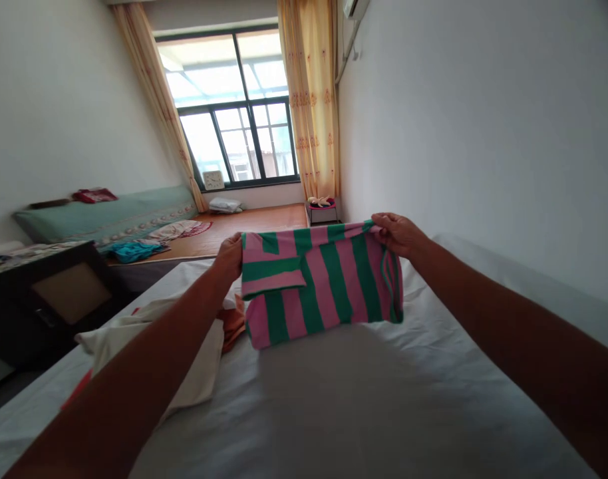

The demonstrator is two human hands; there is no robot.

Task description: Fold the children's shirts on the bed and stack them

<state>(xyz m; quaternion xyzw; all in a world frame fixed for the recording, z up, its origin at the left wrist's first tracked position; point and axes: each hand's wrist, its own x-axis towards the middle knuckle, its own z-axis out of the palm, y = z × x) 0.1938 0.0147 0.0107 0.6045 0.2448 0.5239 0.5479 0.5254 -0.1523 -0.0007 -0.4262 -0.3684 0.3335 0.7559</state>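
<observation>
A pink and green striped shirt [328,279] hangs stretched between my two hands, above the white sheet of the bed. It looks folded lengthwise, with one short sleeve lying across its left part. My left hand [230,256] is closed on the upper left corner. At the upper right corner, my right hand [398,233] pinches the fabric. The shirt's lower edge hangs free over the sheet. Beside my left forearm lies a cream garment [199,366], partly covered by the arm, with an orange-brown cloth [233,322] next to it.
The bed's white sheet [364,412] spreads below my hands, along a white wall [483,133]. A dark cabinet [39,306] stands at left. Farther off, a second bed [264,225] holds a blue cloth [134,250]. A pink stool [322,206] stands below the curtain.
</observation>
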